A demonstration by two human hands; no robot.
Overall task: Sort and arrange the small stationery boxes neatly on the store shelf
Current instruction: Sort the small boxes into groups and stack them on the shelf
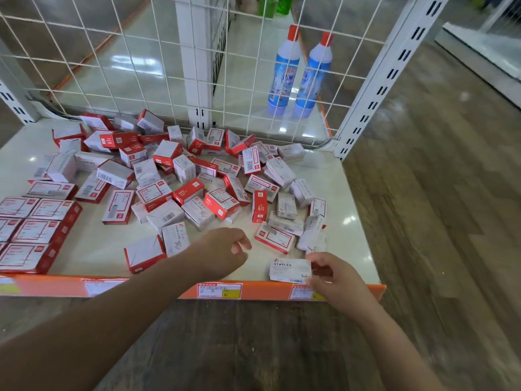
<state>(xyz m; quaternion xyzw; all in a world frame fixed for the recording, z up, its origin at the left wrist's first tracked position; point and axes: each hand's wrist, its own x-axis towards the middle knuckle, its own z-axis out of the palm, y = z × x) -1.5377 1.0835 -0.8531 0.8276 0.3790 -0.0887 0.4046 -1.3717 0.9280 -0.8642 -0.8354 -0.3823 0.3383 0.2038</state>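
Bright, even overhead light; glare spots on the glossy shelf (346,193); wide-angle bending at edges.

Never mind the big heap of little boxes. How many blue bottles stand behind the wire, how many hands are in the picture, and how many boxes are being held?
Blue bottles: 2
Hands, the left hand and the right hand: 2
Boxes held, the STAPLES box pinched by the right hand: 1
Total: 5

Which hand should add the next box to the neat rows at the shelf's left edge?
Left, probably. The left hand hangs free over the shelf, nearer the tidy rows of red-and-white boxes, with loose boxes beside it. The right hand already holds a white STAPLES box at the front right.
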